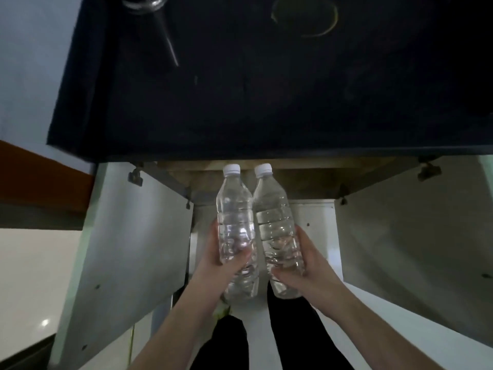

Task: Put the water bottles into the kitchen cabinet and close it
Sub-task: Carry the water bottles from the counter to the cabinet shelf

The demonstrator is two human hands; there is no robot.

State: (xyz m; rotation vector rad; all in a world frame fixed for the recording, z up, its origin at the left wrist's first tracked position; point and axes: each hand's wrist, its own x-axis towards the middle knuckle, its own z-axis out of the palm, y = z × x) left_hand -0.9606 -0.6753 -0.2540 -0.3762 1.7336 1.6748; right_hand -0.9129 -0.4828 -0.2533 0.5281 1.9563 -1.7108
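Two clear water bottles with white caps stand side by side in the middle of the head view, caps pointing away from me toward the cabinet opening. My left hand (217,263) grips the left bottle (234,209) around its lower half. My right hand (306,265) grips the right bottle (274,217) the same way. The bottles nearly touch. Below the dark countertop (266,102) the cabinet (314,217) is open, with its left door (128,236) and right door (413,236) both swung outward. The bottles are held in front of the opening.
A glass object (145,2) stands at the far left of the dark countertop, and a faint ring mark (304,17) shows farther right. My dark trouser legs (266,337) are below the hands. Pale floor tiles (32,276) lie to the left of the left door.
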